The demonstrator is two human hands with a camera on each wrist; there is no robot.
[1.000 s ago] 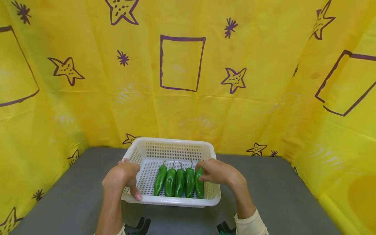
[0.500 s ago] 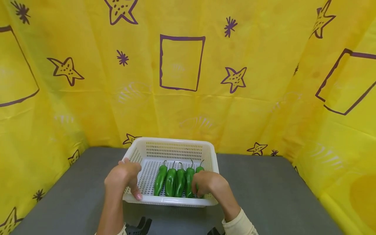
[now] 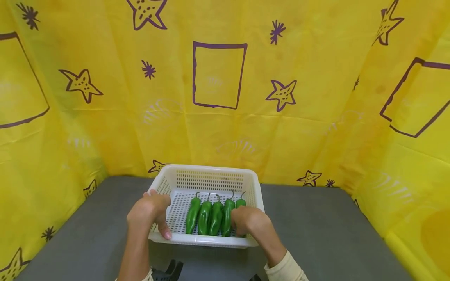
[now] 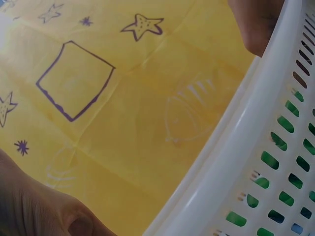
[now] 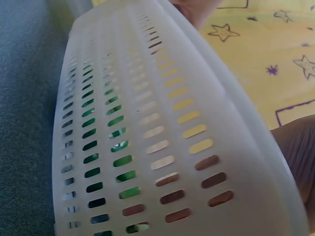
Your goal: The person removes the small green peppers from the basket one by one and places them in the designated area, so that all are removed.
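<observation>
Several long green peppers (image 3: 205, 218) lie side by side in a white slotted plastic basket (image 3: 209, 169), stems pointing away from me. My left hand (image 3: 149, 210) holds the basket at its front left corner, the thumb on the front rim and the fingers at the left rim. Inside the right end, my right hand (image 3: 250, 222) has its fingers curled down around the rightmost green pepper (image 3: 240, 202). Only that pepper's stem end shows above the hand; the fingertips are hidden. Through the basket slots, green shows in both wrist views.
The basket stands on a dark grey table (image 3: 309, 222). A yellow cloth (image 3: 316, 136) with purple star and square drawings rises behind the table and along both sides. A black wrist mount (image 3: 169, 272) shows at the bottom edge.
My right hand has moved left and toward me, from the basket's right rim down over the rightmost pepper. The left hand has kept its place on the basket.
</observation>
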